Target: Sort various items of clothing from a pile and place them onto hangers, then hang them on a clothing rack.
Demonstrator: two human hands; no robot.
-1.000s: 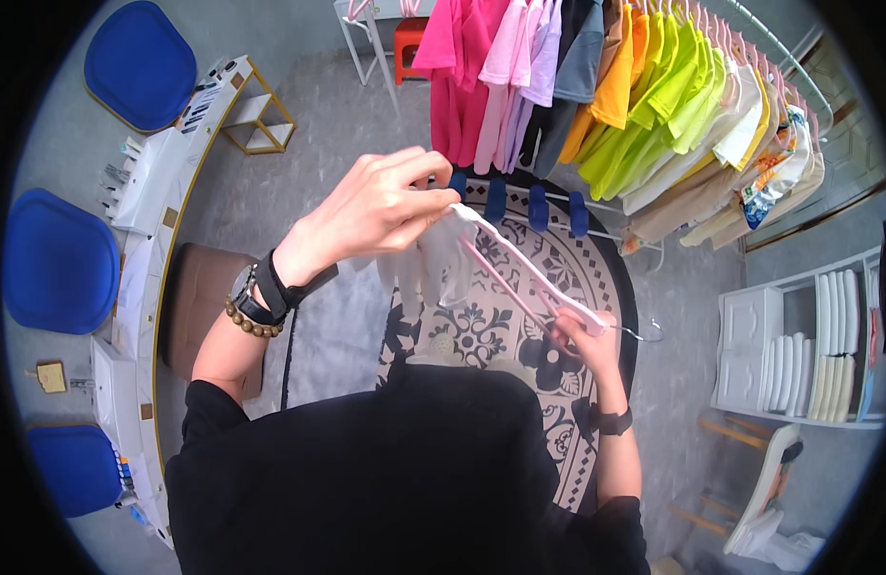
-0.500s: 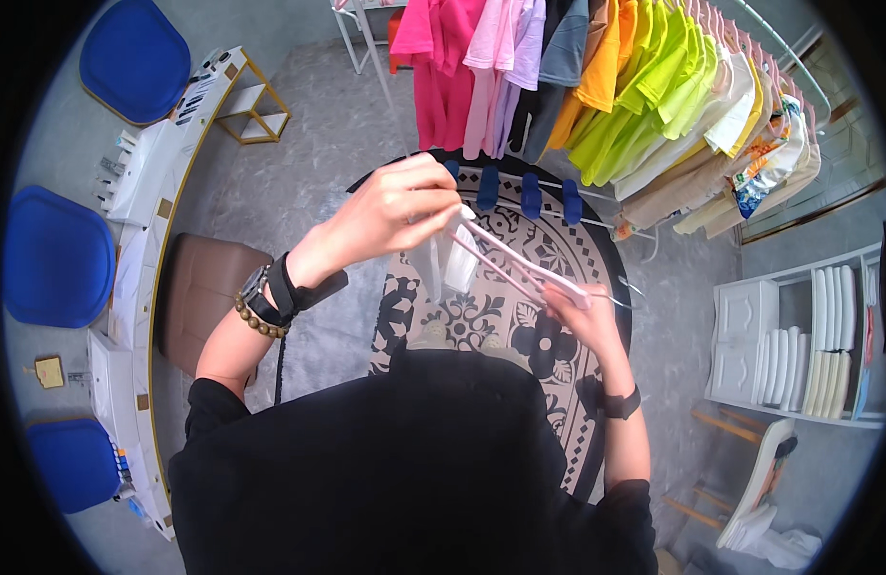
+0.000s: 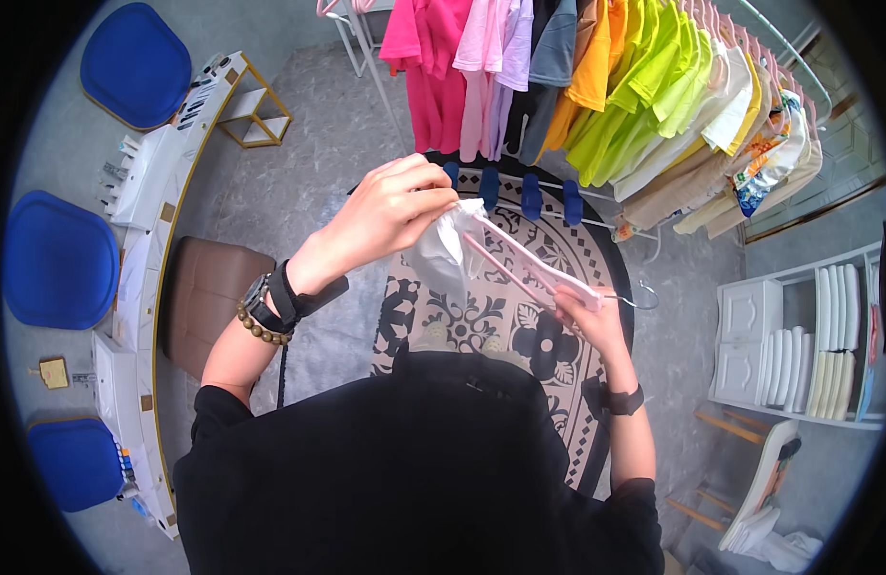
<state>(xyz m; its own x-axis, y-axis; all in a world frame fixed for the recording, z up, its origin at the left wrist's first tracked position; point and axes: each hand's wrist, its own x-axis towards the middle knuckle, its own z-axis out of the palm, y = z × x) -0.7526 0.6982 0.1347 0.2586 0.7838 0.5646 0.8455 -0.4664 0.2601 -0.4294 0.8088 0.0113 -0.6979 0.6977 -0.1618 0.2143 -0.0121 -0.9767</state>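
My left hand [image 3: 393, 211] is raised in front of me and grips a crumpled clear plastic bag [image 3: 439, 251] at one end of a pink clothes hanger [image 3: 529, 264]. The bag hangs down from that end. My right hand [image 3: 588, 316] holds the hanger's other end near its metal hook [image 3: 637, 297]. The hanger runs at a slant between both hands, above a round patterned rug [image 3: 519, 326]. I wear a black top, a watch and a bead bracelet on the left wrist, and a dark watch on the right.
A clothes rail [image 3: 596, 86] with pink, grey, orange, lime and white shirts stands ahead. Blue chairs [image 3: 59, 259] and a white curved counter [image 3: 141, 240] are at the left, beside a brown stool [image 3: 208, 297]. A white shelf unit [image 3: 807, 335] stands at the right.
Both hands have risen slightly in view and the plastic bag has bunched up more in my left hand at the hanger's end. The hanger stays held at both ends.
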